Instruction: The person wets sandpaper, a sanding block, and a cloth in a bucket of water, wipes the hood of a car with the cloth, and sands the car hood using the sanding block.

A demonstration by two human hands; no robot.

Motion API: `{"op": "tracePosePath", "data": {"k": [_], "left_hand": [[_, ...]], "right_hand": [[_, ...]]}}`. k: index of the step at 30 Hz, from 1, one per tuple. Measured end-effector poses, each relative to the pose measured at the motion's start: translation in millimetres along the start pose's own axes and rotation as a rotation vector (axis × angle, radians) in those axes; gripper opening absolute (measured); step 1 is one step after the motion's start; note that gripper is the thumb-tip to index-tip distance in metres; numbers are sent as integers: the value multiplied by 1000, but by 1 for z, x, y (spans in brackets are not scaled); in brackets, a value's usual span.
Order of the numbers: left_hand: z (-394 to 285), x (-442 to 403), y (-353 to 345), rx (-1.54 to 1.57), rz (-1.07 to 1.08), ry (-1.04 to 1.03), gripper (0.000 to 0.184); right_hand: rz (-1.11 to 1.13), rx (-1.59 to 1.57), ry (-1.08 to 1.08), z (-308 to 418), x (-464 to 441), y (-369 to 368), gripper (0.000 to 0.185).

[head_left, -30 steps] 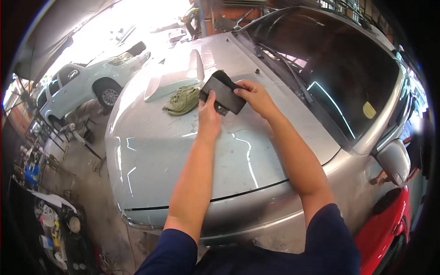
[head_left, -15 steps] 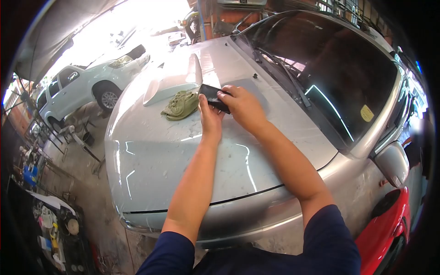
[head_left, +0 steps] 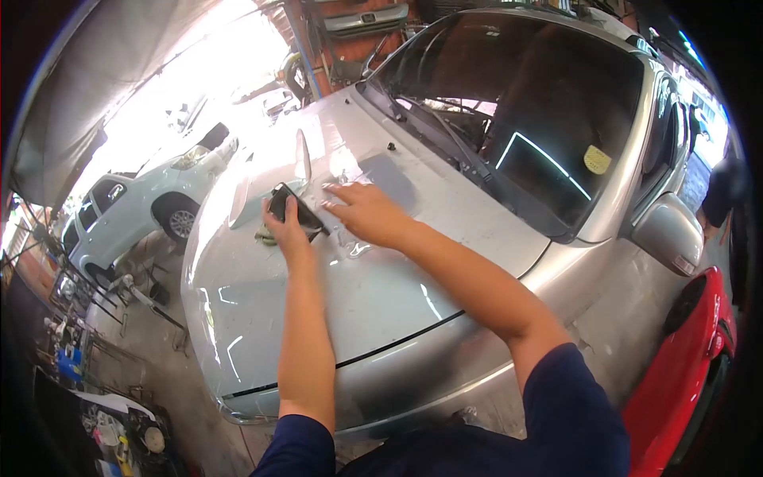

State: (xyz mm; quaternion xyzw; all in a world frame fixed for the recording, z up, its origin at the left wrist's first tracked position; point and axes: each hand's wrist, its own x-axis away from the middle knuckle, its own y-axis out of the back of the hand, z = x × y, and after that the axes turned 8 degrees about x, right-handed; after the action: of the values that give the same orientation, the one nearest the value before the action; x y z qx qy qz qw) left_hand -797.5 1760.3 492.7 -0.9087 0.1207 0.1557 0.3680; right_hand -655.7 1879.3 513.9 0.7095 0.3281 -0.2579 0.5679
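Observation:
My left hand (head_left: 289,235) grips a black, flat rectangular block (head_left: 308,215) just above the silver car hood (head_left: 381,294). The block's exact kind is not clear. My right hand (head_left: 372,216) is open, its fingers stretched out to the right of the block, at or just over the hood; contact cannot be made out. Wet-looking, shiny marks (head_left: 354,246) lie on the hood under the right hand. Beyond it is a dull grey patch (head_left: 391,181). A green cloth (head_left: 265,235) lies mostly hidden behind my left hand.
The dark windshield (head_left: 517,111) and wipers border the hood at the back. A side mirror (head_left: 669,232) juts out on the right, above a red car part (head_left: 675,381). A white pickup (head_left: 135,205) stands at left, near metal stands and a cluttered cart (head_left: 119,437).
My right hand has let go of the black block and its fingers have spread out. My left hand keeps hold of the block, now in front of the green cloth. The view has shifted.

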Motion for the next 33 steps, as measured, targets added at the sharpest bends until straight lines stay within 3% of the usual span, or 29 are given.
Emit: {"op": "tracePosePath", "data": {"k": [1,3,6,7,10,13,16,19,21,28,33], "left_hand": [[-12,7,-5,-200,51,-92,60],[-29,21,-16,-606,149,-273,60],[-18,27,-38,-962,537,-291,51],[-24,37,-59,-999,683,-160,47],[31,25,-87,-1107,905,-160,45],[58,25,-114,-1311,989,-213,44],[66,16,-124,-1389,1017,-229,39],[67,5,-144,-1541,1022,30,36],[80,7,-142,-1518,937,40,33],[112,18,-127,-1212,640,-108,26],[105,28,-127,-1304,773,-294,33]], "right_hand": [[17,-96,-76,-17,9,7,42],[-11,6,-64,-67,33,28,44],[26,116,-196,-126,67,86,40],[-10,159,-207,-147,75,92,36],[33,151,-264,-184,95,113,36],[-3,138,-257,-200,100,110,35],[-12,70,-275,-209,108,96,35],[84,-36,-363,-208,114,83,36],[90,-79,-338,-209,115,81,37],[55,-59,-306,-209,121,76,34],[224,-141,-286,-198,122,80,37]]}}
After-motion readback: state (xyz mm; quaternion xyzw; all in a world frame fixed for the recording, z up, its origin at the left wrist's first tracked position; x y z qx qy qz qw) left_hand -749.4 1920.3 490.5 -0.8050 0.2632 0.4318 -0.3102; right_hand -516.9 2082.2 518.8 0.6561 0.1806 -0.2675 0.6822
